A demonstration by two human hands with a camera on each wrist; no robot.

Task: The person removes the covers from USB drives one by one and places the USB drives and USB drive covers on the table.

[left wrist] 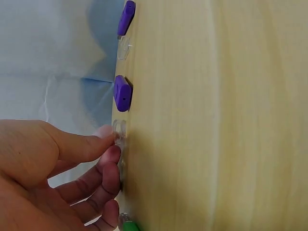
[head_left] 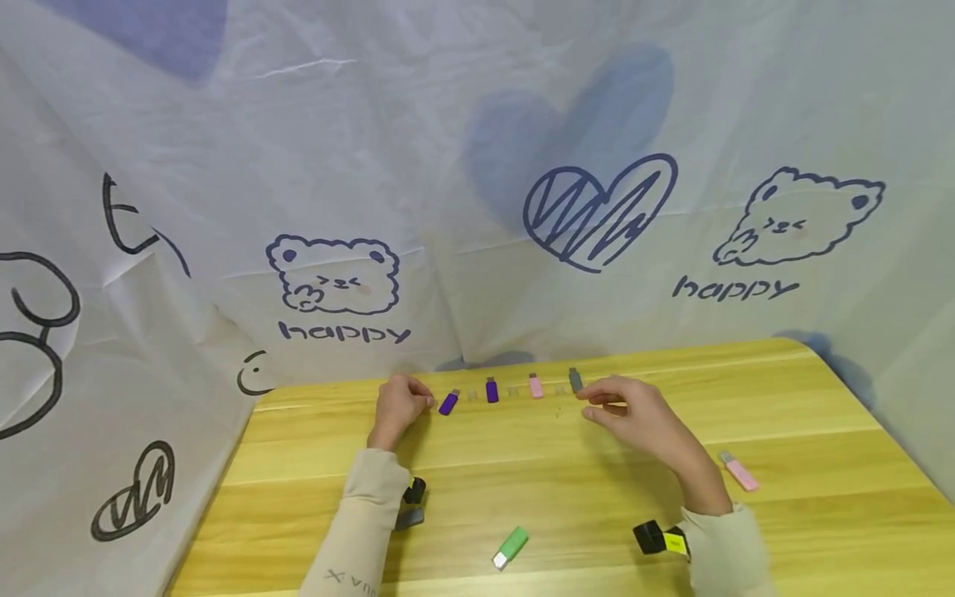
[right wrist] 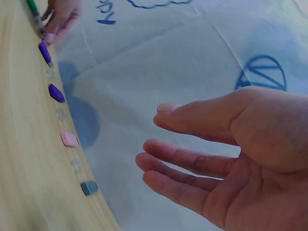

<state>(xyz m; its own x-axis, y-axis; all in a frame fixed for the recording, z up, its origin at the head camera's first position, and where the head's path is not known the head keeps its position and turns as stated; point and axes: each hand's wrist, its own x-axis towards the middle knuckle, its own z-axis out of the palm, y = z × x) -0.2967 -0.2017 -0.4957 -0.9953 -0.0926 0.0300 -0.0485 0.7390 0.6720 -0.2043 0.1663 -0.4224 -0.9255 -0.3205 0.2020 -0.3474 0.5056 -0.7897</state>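
Placing a clear cap, it seems: left hand pinches it, right hand wide and empty. Next likely needs gentle letting go.

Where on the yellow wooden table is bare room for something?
Widest: the table between the beige-sleeved forearms, beyond the green oblong USB stick. Another: right of the lone pink oblong USB stick. Crowded: the far edge, where both hands flank a row of purple, pink and grey USB sticks and clear caps.

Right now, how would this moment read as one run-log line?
left hand: pinches clear piece | right hand: empty, near grey stick | between hands: two purple sticks, pink stick | nearer person: green stick
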